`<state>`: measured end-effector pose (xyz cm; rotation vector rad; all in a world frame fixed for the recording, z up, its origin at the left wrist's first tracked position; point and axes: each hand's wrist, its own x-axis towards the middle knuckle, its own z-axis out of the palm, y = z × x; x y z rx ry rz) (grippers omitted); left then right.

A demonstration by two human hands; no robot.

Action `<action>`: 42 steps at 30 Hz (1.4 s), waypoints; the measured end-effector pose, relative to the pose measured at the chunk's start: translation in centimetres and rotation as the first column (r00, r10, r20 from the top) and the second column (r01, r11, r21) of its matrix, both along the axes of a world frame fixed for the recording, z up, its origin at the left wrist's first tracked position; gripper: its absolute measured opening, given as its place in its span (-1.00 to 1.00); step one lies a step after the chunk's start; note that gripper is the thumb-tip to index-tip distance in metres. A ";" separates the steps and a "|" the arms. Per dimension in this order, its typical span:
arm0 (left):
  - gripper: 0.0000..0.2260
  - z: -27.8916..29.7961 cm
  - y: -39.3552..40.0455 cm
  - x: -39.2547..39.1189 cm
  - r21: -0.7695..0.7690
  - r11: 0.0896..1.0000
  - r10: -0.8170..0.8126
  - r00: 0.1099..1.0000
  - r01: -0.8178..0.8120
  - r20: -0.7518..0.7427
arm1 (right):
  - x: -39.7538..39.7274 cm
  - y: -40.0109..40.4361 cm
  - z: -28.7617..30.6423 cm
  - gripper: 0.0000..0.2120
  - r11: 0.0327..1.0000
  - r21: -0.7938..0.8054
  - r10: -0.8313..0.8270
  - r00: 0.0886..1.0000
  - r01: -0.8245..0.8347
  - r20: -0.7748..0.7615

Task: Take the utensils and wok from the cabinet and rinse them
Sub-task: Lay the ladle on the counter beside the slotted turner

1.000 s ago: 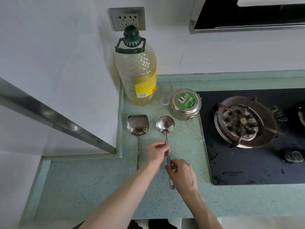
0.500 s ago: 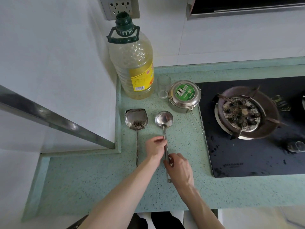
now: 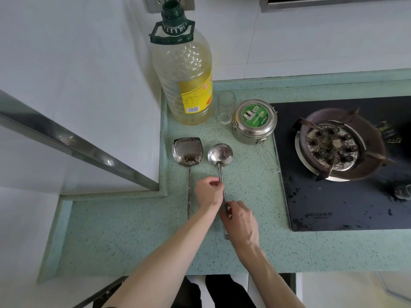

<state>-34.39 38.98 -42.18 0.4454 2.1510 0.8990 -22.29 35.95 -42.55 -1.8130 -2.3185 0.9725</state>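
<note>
A steel ladle (image 3: 220, 153) lies flat on a speckled green countertop (image 3: 255, 192), its round bowl pointing away from the person and its long handle running back toward them. Both hands are on that handle. The left hand (image 3: 208, 192) pinches the shaft just behind the bowl with curled fingertips; the right hand (image 3: 239, 221) curls round the handle further back, near its end. Just left of the ladle, and parallel to it, a steel wok spatula (image 3: 188, 152) rests on the counter untouched, dark specks scattered across its blade.

Behind the utensils stands a large clear cooking oil bottle (image 3: 184, 72) with a green cap and carrying handle, yellow oil filling roughly its lower half. Beside it is a small drinking glass (image 3: 225, 107), which looks empty. Next comes a round lidded steel tin (image 3: 254, 121) with a green label; its contents are hidden. To the right, a black glass hob (image 3: 322, 207) carries a stained gas burner (image 3: 333, 144).
</note>
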 end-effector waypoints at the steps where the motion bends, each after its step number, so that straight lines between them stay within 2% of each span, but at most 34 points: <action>1: -0.76 0.0 0.0 0.1 -0.008 1.000 -0.012 1.000 0.012 -0.020 | -0.1 -0.1 0.0 -0.70 1.000 0.007 -0.002 1.000 0.002 0.004; 10: -0.75 -0.1 0.0 0.0 -0.072 0.997 -0.050 0.993 0.042 -0.108 | -0.1 -0.3 0.1 -0.76 0.998 0.047 0.041 0.998 -0.043 0.036; 20: -0.78 -0.1 0.2 0.1 -0.072 0.996 -0.073 0.979 0.061 -0.191 | 0.0 -0.5 -0.2 -0.79 0.991 0.059 0.115 0.990 -0.119 0.077; 23: -0.87 0.1 0.1 0.3 -0.078 0.994 -0.095 0.973 0.080 -0.211 | 0.1 -0.6 -0.3 -0.82 0.992 0.049 0.116 0.991 -0.120 0.072; 25: -0.92 0.3 0.0 0.4 -0.078 0.992 -0.117 0.964 0.101 -0.238 | 0.1 -0.6 -0.3 -0.81 0.993 0.039 0.112 0.992 -0.115 0.058; 32: -0.87 1.9 -1.2 0.0 -0.105 0.969 -0.246 0.912 0.223 -0.327 | 0.7 0.1 1.9 -0.63 0.993 0.072 0.091 0.995 -0.093 0.029; 34: -0.82 2.5 -2.0 -0.3 -0.109 0.955 -0.297 0.877 0.276 -0.378 | 1.1 0.4 2.9 -0.63 0.990 0.110 0.084 0.996 -0.084 0.006; 38: -0.81 4.9 -4.0 -0.3 -0.110 0.897 -0.416 0.730 0.429 -0.542 | 2.1 0.5 5.0 -0.63 0.975 0.212 0.075 0.997 -0.068 -0.025; 42: -0.72 8.0 -5.9 -0.4 -0.042 0.832 -0.429 0.593 0.554 -0.682 | 2.9 0.1 7.7 -0.60 0.934 0.356 0.073 0.995 -0.044 -0.069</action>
